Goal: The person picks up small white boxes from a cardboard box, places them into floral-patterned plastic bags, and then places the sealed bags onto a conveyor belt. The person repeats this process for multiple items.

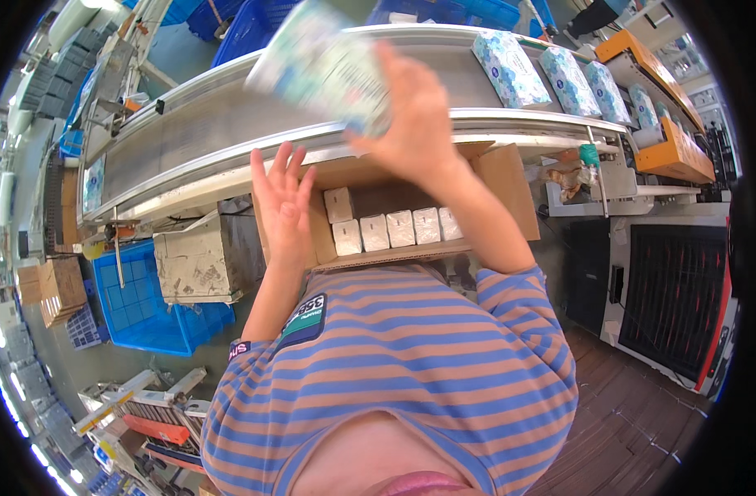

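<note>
My right hand (415,115) grips one end of a blurred tissue pack in printed plastic film (328,68), held over the conveyor belt. At the left wall of an open cardboard box (508,192), my left hand (284,204) is raised with its fingers apart and nothing in it. Inside the box several wrapped packs (373,233) stand in a row along the near side, with another pack (339,205) behind the leftmost one. My right forearm hides part of the box's inside. Farther right, several printed tissue packs (511,69) lie spaced out on the belt.
The conveyor's metal rail (229,149) runs across beyond the box. Orange guides (672,149) flank the belt at the right. A blue crate (130,297) and a worn carton (192,260) are at the left. A black-grilled machine (675,297) stands at the right.
</note>
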`<state>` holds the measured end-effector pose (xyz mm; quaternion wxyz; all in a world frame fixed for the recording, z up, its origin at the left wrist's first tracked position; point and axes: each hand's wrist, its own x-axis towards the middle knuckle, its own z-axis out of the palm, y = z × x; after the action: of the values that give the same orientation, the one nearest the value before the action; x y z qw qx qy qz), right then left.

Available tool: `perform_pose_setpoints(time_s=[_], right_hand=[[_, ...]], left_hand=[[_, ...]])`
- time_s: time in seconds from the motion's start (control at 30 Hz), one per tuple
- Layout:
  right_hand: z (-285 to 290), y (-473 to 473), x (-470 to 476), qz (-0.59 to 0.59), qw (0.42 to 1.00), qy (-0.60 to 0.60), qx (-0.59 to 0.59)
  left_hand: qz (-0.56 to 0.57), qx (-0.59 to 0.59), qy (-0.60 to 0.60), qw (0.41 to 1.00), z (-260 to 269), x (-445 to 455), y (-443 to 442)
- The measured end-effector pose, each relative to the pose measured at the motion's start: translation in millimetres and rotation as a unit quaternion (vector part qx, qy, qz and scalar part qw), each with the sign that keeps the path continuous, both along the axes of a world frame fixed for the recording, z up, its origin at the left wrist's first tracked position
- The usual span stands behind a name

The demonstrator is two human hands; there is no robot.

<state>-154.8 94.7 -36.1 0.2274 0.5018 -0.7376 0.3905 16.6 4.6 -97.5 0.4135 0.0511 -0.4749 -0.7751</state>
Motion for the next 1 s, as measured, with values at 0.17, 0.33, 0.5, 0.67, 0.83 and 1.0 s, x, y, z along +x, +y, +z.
perform_pose_setpoints(time_s=[0.17,0.33,0.5,0.67,0.83,1.0], right_hand=[[-1,6,57,0.247,0.963,-0.102,0.040],[1,-1,55,0.277,0.894,-0.346,0.060],[4,-6,60,0.258,0.878,-0.398,0.065],[7,-4,58,0.234,0.882,-0.406,0.051],[7,-2,55,0.220,0.883,-0.413,0.037],[6,1,55,0.201,0.885,-0.418,0.040]], left_hand=[[0.011,0.170,-0.063,0.983,-12,14,-13],[-0.119,0.207,0.013,0.971,-23,23,-13],[-0.149,0.189,0.004,0.971,-34,25,-15],[-0.137,0.154,-0.008,0.979,-25,29,-18],[-0.127,0.133,-0.023,0.983,-26,32,-16],[-0.146,0.135,-0.041,0.979,-35,35,-20]])
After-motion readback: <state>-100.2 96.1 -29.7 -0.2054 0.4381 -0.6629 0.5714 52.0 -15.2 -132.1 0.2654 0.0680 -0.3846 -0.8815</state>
